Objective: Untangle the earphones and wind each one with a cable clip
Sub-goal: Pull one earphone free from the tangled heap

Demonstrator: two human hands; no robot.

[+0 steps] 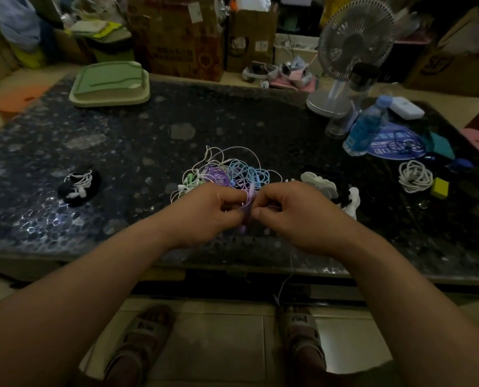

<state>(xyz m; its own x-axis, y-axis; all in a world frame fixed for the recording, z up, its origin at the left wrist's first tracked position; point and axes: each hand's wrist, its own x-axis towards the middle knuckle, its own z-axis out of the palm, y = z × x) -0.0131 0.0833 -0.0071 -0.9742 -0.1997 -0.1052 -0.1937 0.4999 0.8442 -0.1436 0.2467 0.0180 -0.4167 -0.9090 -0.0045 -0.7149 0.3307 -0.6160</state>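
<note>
A tangle of earphones [227,170] in white, purple, blue and green lies at the middle of the dark speckled table [121,152]. Just in front of it, my left hand [204,213] and my right hand [291,213] meet around a bunched purple earphone cable [248,203], each pinching it from its side. One purple end hangs below my fingers. A wound white earphone on a black clip [79,185] lies at the left. A white clip-like piece [320,183] sits just right of my right hand.
A coiled white cable [414,175] and a small yellow block [440,187] lie at the right. A blue bottle [368,127], a clear cup and a desk fan [352,51] stand at the back right. A green tray [109,83] sits at the back left.
</note>
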